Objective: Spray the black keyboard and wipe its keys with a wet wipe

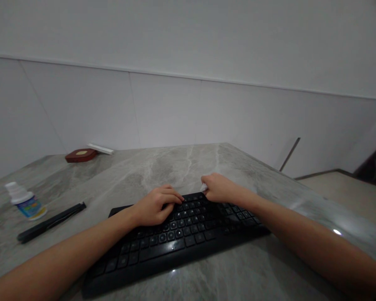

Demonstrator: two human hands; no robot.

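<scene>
A black keyboard (172, 251) lies at a slant on the grey marbled table, its keys facing up. Across its upper left keys rests my left hand (160, 205), fingers stretched out and touching the keyboard near its back edge. My right hand (218, 188) is closed at the back edge, right of my left hand. A bit of white tissue (204, 187) pokes out between its fingers; the rest of it is hidden in the grip. My right wrist and forearm cover some of the keys on the right.
Left of the keyboard lie a long black slim tool (52, 222) and, standing behind it, a white bottle with a blue label (29, 205). Farther back, a reddish-brown box (81, 155) sits beside a white strip (100, 149). A pale wall (166, 108) rises behind the marbled table (163, 167).
</scene>
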